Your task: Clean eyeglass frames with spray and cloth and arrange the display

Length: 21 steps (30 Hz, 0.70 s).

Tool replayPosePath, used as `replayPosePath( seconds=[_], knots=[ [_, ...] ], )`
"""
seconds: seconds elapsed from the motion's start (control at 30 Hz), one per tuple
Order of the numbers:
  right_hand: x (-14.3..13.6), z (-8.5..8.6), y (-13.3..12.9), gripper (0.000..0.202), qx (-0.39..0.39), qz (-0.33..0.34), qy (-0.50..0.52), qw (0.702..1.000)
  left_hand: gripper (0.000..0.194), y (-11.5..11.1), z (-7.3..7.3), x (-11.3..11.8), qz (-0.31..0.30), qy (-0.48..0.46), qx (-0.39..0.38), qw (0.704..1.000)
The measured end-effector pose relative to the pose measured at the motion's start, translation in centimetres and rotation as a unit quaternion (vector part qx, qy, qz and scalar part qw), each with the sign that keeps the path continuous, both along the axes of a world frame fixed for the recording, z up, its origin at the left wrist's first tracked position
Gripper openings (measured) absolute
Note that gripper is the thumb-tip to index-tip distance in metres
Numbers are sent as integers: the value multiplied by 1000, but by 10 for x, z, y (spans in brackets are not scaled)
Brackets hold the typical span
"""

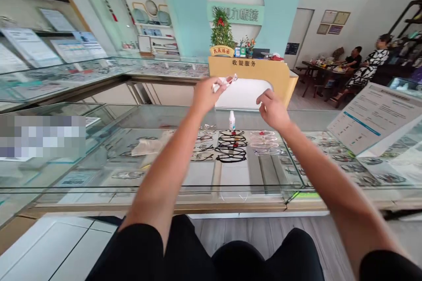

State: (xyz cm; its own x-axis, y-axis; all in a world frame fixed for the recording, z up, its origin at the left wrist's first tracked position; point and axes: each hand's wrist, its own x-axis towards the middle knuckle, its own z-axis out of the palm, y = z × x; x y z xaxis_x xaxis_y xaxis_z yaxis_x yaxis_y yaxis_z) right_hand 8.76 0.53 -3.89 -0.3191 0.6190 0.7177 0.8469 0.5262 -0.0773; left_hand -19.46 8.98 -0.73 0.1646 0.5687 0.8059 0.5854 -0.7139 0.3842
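Held up over the glass counter (184, 118), my left hand (206, 92) pinches a pair of glasses (231, 80) with a pale, partly clear frame; its far end sticks out to the right of my fingertips. To the right, my right hand (273, 107) hovers apart from the glasses, fingers curled in towards the thumb. Whether anything small is between those fingers I cannot make out. A small white bottle (232, 120) stands upright on the counter between and below both hands. A pale cloth (145, 147) lies left of my left forearm.
Rows of dark eyeglass frames (232, 147) and pinkish frames (263, 142) show through the glass. A printed sign (376, 116) stands at the right. A yellow cashier desk (283, 74) is ahead. Two people (371, 63) are by a table at the back right.
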Motion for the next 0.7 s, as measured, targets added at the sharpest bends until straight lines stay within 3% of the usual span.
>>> replayPosePath(
  seconds=[0.1, 0.17, 0.23, 0.33, 0.5, 0.7],
  knots=[
    [-37, -42, 17, 30, 24, 37, 182, 982, 37, -16, -52, 5, -55, -188, -80, 977],
    [-54, -66, 17, 30, 18, 91, 211, 973, 52, -28, -81, 12, -95, -241, -124, 958],
    [-63, -81, 12, 30, 9, 137, 209, 968, 58, -39, -99, 18, -139, -246, -167, 945],
    [-66, -89, 4, 26, 3, 170, 234, 957, 60, -51, -106, 26, -183, -262, -208, 924],
    [-67, -89, -6, 17, -51, 187, 325, 926, 54, -62, -107, 33, -204, -305, -256, 894],
    [-71, -92, -6, 11, -102, 187, 393, 895, 47, -61, -115, 35, -224, -298, -267, 889]
  ],
)
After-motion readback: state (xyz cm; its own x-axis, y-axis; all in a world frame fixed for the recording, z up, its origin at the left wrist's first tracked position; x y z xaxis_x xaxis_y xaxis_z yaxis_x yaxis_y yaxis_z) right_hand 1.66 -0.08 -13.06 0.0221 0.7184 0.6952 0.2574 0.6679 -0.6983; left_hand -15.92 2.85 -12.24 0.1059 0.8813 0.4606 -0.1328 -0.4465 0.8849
